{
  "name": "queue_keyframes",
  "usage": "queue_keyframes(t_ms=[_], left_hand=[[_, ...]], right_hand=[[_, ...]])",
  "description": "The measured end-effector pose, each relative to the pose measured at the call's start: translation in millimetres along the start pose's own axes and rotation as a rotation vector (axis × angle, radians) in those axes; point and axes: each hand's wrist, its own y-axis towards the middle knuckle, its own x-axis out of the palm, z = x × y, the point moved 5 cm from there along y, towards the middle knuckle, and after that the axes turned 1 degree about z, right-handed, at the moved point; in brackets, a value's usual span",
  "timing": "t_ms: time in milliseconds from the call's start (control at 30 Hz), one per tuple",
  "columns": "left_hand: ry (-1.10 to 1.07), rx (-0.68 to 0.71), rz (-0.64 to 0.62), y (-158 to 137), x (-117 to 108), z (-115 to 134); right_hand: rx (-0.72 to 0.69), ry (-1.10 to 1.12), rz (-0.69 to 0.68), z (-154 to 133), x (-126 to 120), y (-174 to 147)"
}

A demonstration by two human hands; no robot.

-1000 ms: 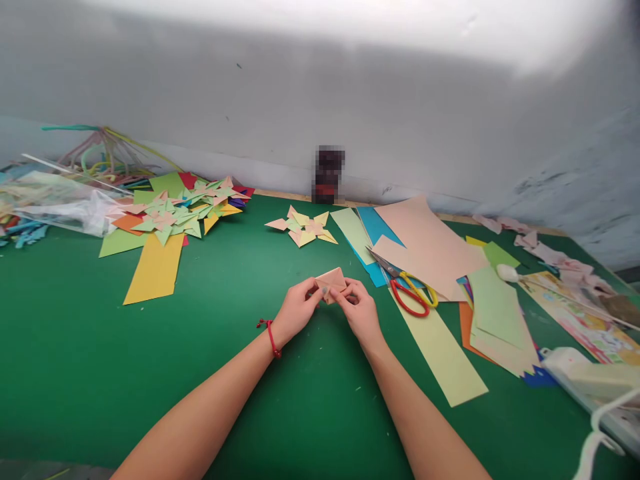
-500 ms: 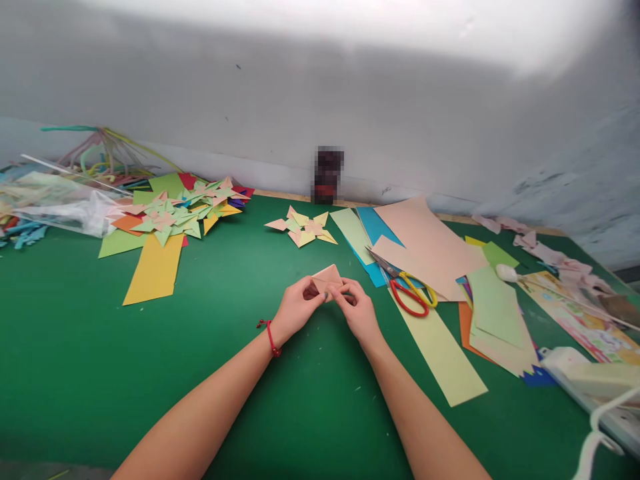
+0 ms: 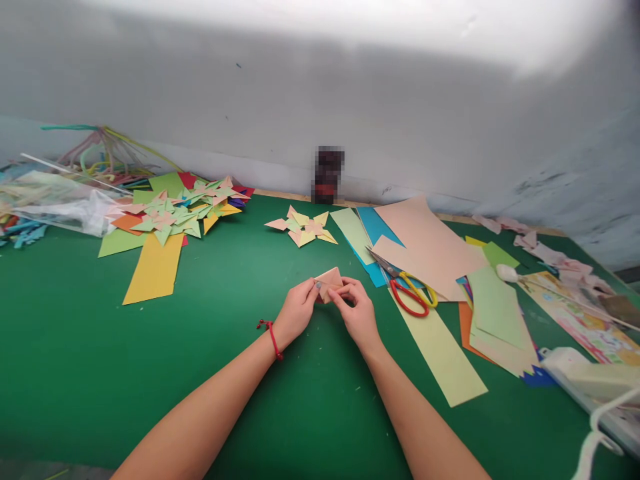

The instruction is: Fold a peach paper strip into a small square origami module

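A small piece of folded pink paper [image 3: 329,281] is held up between both hands, above the green table. My left hand [image 3: 299,305] pinches its left side, thumb on the near face; a red cord bracelet circles that wrist. On the other side, my right hand [image 3: 355,308] grips the paper's right edge between thumb and fingers. The folds behind my fingers are hidden. Just beyond the hands lie pink and yellow-green folded paper stars [image 3: 305,225], flat on the table. To the right, scissors [image 3: 407,283] with red and yellow handles rest on paper sheets.
Stacked green, pink and yellow folded stars [image 3: 173,213] lie over coloured sheets at back left, beside a clear plastic bag [image 3: 75,207]. Pink sheets [image 3: 420,233], a pale yellow strip [image 3: 440,347] and green paper [image 3: 495,307] spread on the right. A white cable [image 3: 595,427] hangs at lower right.
My left thumb has moved up and left along the folded paper, and the paper has tilted slightly. My right hand stays nearly in place.
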Motion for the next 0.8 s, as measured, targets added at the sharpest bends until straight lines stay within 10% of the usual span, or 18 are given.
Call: queue_keyframes(t_ms=[800], left_hand=[[-0.282, 0.004, -0.158, -4.2, 14.2, 3.9]], right_hand=[[0.082, 0.111, 0.084, -0.4, -1.9, 0.5]])
